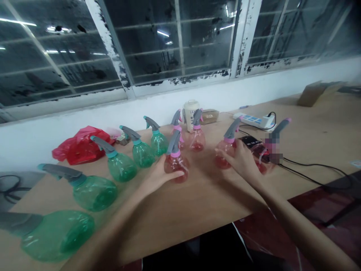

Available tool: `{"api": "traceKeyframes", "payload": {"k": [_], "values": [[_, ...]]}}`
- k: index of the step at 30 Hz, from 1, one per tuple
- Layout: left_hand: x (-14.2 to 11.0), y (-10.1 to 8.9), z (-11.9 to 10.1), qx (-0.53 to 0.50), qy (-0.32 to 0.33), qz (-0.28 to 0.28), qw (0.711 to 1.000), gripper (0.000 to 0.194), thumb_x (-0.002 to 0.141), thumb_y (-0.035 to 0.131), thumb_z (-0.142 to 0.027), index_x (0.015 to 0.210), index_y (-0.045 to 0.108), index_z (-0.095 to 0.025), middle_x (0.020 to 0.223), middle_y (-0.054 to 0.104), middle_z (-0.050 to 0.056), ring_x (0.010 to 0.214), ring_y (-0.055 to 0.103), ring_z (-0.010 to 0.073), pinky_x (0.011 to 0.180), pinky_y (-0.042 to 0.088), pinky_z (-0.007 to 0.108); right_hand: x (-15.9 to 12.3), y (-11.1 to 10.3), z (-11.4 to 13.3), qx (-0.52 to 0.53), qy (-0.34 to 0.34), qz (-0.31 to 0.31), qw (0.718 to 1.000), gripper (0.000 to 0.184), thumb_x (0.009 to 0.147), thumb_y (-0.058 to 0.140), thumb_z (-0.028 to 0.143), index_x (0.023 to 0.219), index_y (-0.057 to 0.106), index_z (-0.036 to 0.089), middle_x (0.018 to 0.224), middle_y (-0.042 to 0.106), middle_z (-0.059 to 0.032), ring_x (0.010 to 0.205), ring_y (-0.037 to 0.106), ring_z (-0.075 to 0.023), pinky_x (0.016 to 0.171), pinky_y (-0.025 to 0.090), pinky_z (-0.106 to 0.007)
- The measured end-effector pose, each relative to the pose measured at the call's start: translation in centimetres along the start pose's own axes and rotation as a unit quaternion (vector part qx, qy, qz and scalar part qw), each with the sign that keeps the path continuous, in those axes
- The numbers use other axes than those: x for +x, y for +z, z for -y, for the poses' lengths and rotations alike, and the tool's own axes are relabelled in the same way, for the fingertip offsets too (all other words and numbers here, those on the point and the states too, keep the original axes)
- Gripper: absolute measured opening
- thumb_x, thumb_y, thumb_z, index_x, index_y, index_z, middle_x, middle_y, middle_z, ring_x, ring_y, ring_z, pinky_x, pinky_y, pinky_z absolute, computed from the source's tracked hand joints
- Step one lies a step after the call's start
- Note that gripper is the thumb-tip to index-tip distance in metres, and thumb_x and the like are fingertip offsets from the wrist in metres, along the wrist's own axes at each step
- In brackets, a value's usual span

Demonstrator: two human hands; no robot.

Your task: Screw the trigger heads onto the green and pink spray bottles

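Note:
My left hand [160, 173] is closed around a pink spray bottle [178, 168] with a grey trigger head, near the middle of the table. To its right, my right hand [239, 156] grips another pink spray bottle [222, 152] by its round body. Two more pink bottles stand behind, one of them a pink spray bottle [196, 139] and the other partly hidden. A further pink spray bottle [265, 158] is right of my right hand, its top pixelated. Several green spray bottles, such as the green spray bottle [121, 165], form a row on the left.
A red plastic bag [84, 145] lies at the back left. Along the wall are a white container [190, 113], a small brown packet [210, 116] and a power strip [255, 120] with black cables. A phone [252, 145] showing a timer is beside my right hand. A cardboard box [318, 93] sits far right.

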State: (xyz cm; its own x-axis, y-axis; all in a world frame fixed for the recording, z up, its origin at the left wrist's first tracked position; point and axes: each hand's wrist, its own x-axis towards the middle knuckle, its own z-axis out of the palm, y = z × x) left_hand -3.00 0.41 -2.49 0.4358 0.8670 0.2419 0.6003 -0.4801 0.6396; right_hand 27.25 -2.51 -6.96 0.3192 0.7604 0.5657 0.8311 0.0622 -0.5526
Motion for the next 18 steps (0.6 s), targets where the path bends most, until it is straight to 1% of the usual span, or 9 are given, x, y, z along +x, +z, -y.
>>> {"api": "traceKeyframes", "payload": {"k": [2, 4, 6, 9, 12, 15, 18], "values": [[1.3, 1.3, -1.1, -0.003, -0.008, 0.017, 1.0, 0.072, 0.073, 0.073, -0.05, 0.135, 0.05, -0.021, 0.126, 0.064, 0.016, 0.113, 0.062, 0.0376, 0.094, 0.049, 0.057, -1.9, -1.3, 0.6, 0.035, -0.029, 0.03, 0.999, 0.063, 0.08, 0.058, 0.068, 0.112, 0.054, 0.014, 0.101, 0.065, -0.018, 0.097, 0.063, -0.036, 0.084, 0.05, -0.048], [2.8, 2.9, -2.2, 0.0, 0.003, 0.032, 0.999, 0.075, 0.074, 0.073, -0.053, 0.136, 0.047, -0.02, 0.133, 0.059, 0.017, 0.121, 0.057, 0.0383, 0.099, 0.045, 0.058, -4.0, -2.8, 1.0, 0.047, -0.047, 0.051, 0.996, 0.058, 0.082, 0.056, 0.067, 0.112, 0.054, 0.017, 0.102, 0.064, -0.0147, 0.097, 0.063, -0.0335, 0.086, 0.049, -0.048], [4.3, 4.7, -3.3, 0.005, 0.025, 0.04, 0.999, 0.078, 0.074, 0.074, -0.055, 0.137, 0.045, -0.019, 0.138, 0.056, 0.018, 0.127, 0.052, 0.0382, 0.103, 0.043, 0.056, -5.9, -4.2, 1.1, 0.059, -0.055, 0.049, 0.996, 0.056, 0.083, 0.056, 0.067, 0.112, 0.053, 0.019, 0.1, 0.063, -0.0128, 0.097, 0.062, -0.0324, 0.085, 0.049, -0.047], [6.5, 7.6, -4.6, 0.002, 0.055, 0.039, 0.998, 0.075, 0.075, 0.075, -0.052, 0.133, 0.046, -0.015, 0.134, 0.058, 0.019, 0.123, 0.056, 0.0346, 0.103, 0.045, 0.049, -8.0, -5.8, 1.1, 0.073, -0.049, 0.058, 0.994, 0.055, 0.084, 0.06, 0.062, 0.118, 0.05, 0.02, 0.106, 0.062, -0.0122, 0.102, 0.06, -0.0321, 0.087, 0.049, -0.047], [8.4, 9.9, -5.6, 0.04, 0.063, 0.029, 0.997, 0.076, 0.078, 0.073, -0.052, 0.136, 0.041, -0.014, 0.134, 0.058, 0.019, 0.123, 0.057, 0.0325, 0.101, 0.047, 0.045, -9.1, -6.6, 1.0, 0.083, -0.034, 0.071, 0.993, 0.053, 0.084, 0.063, 0.056, 0.122, 0.047, 0.023, 0.111, 0.061, -0.0112, 0.104, 0.06, -0.0314, 0.089, 0.05, -0.046], [9.7, 11.1, -6.5, 0.074, 0.064, 0.021, 0.995, 0.074, 0.081, 0.07, -0.052, 0.137, 0.04, -0.013, 0.137, 0.055, 0.02, 0.126, 0.054, 0.0342, 0.103, 0.045, 0.046, -9.5, -6.9, 1.0, 0.091, -0.02, 0.072, 0.993, 0.057, 0.082, 0.066, 0.054, 0.125, 0.046, 0.023, 0.116, 0.061, -0.0123, 0.109, 0.059, -0.0328, 0.091, 0.049, -0.047], [10.5, 11.4, -7.3, 0.106, 0.068, 0.016, 0.992, 0.075, 0.083, 0.067, -0.052, 0.138, 0.039, -0.01, 0.139, 0.052, 0.023, 0.128, 0.051, 0.0378, 0.105, 0.042, 0.048, -9.5, -6.8, 0.9, 0.092, -0.014, 0.072, 0.993, 0.058, 0.082, 0.067, 0.053, 0.126, 0.045, 0.023, 0.117, 0.06, -0.0127, 0.109, 0.059, -0.0328, 0.09, 0.05, -0.047]]}}
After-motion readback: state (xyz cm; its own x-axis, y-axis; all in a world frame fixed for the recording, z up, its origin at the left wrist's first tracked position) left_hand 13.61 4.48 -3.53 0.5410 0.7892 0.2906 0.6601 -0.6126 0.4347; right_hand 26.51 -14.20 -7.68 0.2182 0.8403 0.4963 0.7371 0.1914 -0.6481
